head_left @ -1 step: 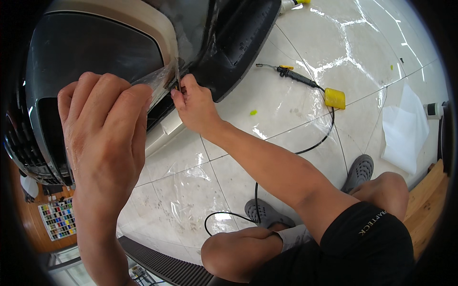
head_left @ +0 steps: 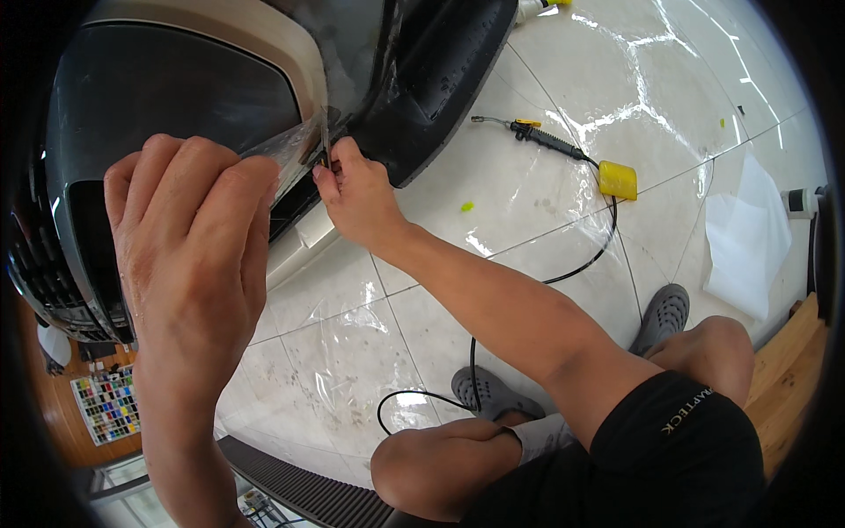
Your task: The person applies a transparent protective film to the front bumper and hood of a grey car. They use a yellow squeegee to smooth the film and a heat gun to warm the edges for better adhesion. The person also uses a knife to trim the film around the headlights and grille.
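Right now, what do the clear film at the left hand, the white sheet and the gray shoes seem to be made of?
Clear film: likely thin plastic, glossy; it wrinkles and is see-through.
White sheet: thin and matte, without glare like the floor; paper or plastic, the look leaves it open.
Gray shoes: probably molded foam or rubber, matte, with holes on top.

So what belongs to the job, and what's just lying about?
Job in hand:
- clear film, pinched in left hand
- car bodywork
- thin item, unclear, in right hand

Apparently lying about:
- spray wand with black hose
- yellow block
- white sheet
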Demonstrator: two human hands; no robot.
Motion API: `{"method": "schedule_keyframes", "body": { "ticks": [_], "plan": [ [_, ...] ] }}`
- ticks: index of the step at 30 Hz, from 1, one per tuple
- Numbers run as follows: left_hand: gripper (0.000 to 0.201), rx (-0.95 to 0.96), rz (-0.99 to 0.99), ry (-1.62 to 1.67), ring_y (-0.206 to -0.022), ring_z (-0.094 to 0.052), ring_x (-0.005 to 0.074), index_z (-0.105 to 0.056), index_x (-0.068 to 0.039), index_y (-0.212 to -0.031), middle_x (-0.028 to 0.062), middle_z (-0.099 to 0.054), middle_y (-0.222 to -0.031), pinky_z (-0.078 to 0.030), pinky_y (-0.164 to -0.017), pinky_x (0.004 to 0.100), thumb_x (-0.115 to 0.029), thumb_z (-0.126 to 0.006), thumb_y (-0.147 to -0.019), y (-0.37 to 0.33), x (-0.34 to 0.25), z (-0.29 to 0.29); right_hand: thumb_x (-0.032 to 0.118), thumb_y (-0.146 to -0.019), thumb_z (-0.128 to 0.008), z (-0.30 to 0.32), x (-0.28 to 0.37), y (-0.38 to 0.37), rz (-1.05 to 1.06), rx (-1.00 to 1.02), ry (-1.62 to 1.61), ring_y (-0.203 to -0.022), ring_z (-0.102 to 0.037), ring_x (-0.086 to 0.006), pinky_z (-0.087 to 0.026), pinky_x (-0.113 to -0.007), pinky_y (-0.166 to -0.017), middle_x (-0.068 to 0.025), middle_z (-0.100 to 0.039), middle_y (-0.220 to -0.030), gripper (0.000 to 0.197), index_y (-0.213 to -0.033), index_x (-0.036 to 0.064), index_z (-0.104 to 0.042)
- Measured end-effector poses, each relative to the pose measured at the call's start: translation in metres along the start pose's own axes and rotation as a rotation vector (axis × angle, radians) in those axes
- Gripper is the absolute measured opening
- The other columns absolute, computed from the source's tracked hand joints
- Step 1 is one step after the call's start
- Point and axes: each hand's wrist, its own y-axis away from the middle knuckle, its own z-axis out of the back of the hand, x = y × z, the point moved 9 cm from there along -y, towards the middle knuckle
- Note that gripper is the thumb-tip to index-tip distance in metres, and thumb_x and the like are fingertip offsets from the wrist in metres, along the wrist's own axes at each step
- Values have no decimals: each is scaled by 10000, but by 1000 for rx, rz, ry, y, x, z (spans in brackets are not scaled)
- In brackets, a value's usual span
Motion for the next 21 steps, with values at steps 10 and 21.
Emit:
{"method": "schedule_keyframes", "body": {
  "ticks": [10,21],
  "plan": [
    [60,12,-8,-11,-740,-555,208,-647,-21,-818,83,-584,-763,-415,-718,346,-3,-693,-783,8,0,3,67,-898,-595,-15,-11,6,-28,-11,5,-624,-646,-242,-484,-341,-580,-145,-602,-657,175,-858,-12,-443],
    [78,29,6,-37,-750,-559,212,-642,-13,-838,85,-584,-776,-424,-727,346,20,-689,-785,22,6,4,31,-918,-571,-47,-24,18,-201,41,-228,-773,-703,-183,-523,-287,-660,-113,-662,-799,107,-941,-27,-483]
  ]
}}
